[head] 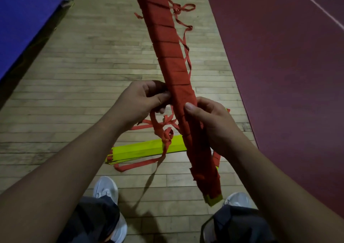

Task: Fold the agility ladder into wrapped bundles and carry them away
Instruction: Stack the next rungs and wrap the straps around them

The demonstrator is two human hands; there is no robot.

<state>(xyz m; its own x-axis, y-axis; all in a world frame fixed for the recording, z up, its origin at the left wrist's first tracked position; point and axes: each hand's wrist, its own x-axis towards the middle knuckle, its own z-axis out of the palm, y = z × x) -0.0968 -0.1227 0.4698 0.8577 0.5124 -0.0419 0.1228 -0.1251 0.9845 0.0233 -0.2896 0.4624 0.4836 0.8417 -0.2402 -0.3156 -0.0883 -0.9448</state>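
Observation:
A long bundle of ladder rungs (167, 43), wound all over in red strap, slants from the top centre down to my right knee, its yellow end (214, 200) showing at the bottom. My right hand (212, 123) grips the bundle from the right, thumb on top. My left hand (143, 99) pinches the loose red strap (163, 133) against the bundle's left side; the strap hangs down in loops. On the floor below lies a second stack of yellow rungs (145, 149) with red strap trailing from it.
I stand on a wooden floor (83, 65), white shoes (106, 188) visible below. A dark red court surface (288, 56) borders it on the right. A blue mat (24, 19) stands at the upper left. Loose red strap (182, 10) lies on the floor beyond the bundle.

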